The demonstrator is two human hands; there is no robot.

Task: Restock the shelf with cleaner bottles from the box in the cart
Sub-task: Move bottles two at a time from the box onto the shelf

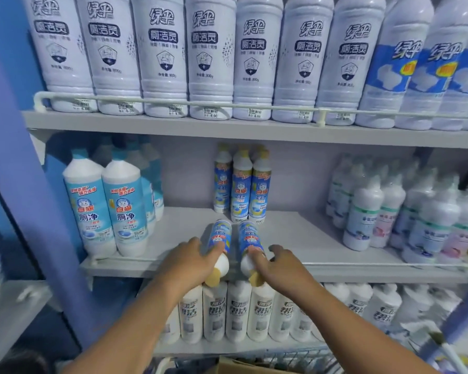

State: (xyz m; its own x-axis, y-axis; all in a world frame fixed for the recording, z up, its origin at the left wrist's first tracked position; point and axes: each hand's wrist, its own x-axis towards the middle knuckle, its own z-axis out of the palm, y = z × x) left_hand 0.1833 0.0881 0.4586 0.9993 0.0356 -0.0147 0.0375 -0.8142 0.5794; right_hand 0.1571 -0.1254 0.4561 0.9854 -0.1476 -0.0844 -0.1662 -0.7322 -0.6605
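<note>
Two slim blue-and-white cleaner bottles with yellow caps lie tilted on the front edge of the middle shelf, bases pointing inward. My left hand grips the left bottle near its neck. My right hand grips the right bottle the same way. Three matching bottles stand upright at the back of the shelf behind them. The corner of a cardboard box shows at the bottom edge.
Large light-blue bottles stand at the shelf's left, white bottles at its right. A low rail runs along the shelf front. The upper shelf and lower shelf are packed with white bottles. A blue post stands at left.
</note>
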